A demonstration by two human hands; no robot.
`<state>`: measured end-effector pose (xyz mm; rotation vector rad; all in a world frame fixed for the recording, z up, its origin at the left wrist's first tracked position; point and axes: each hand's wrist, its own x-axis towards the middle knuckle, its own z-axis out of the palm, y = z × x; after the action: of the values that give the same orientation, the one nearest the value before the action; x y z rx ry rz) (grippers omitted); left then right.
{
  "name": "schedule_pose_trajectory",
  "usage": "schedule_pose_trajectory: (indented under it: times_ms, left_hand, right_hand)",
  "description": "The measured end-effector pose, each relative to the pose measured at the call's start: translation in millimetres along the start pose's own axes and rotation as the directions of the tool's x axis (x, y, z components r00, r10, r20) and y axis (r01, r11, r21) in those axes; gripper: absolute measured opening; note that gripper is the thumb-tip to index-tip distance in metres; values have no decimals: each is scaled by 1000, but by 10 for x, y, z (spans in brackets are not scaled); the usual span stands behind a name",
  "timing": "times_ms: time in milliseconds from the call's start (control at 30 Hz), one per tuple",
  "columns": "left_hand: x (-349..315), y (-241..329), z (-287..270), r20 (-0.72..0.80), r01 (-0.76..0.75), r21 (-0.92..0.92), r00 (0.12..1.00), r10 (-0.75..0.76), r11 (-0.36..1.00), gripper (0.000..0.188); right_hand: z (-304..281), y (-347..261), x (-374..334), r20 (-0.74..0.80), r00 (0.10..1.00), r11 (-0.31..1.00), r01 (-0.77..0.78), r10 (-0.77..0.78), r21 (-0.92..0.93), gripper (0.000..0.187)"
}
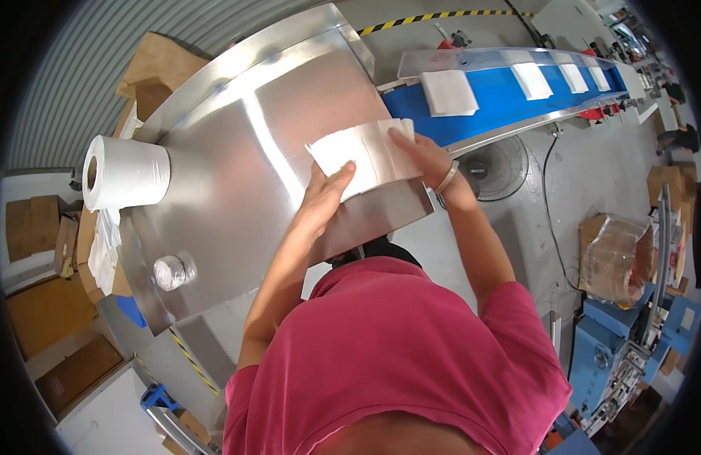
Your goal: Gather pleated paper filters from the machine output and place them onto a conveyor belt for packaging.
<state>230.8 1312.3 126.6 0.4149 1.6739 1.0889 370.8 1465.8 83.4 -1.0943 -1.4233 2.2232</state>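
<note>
Together, left hand and right hand (seemingly, some fingers hidden) pinch a white stack.

Four white packs, one white stack, one blue belt, one white roll, one fan

The napkin stack is between the left hand and right hand, over the metal table. Behind, to the right, four napkin piles lie on the conveyor. The film roll lies at the table's left edge, the tape roll before it.
</note>
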Motion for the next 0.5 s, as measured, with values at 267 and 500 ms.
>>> schedule_pose_trajectory:
  times_ms: [267, 500]
  left_hand:
    - [16, 4, 53, 2, -7, -1, 1000, 7, 1000, 83]
    - [-57, 54, 38, -3, 20, -26, 1000, -20, 999, 84]
  right_hand:
    - [148, -43, 12, -131, 990, 993, -43, 57, 111, 45]
    - [-453, 321, 246, -244, 963, 981, 68, -112, -182, 39]
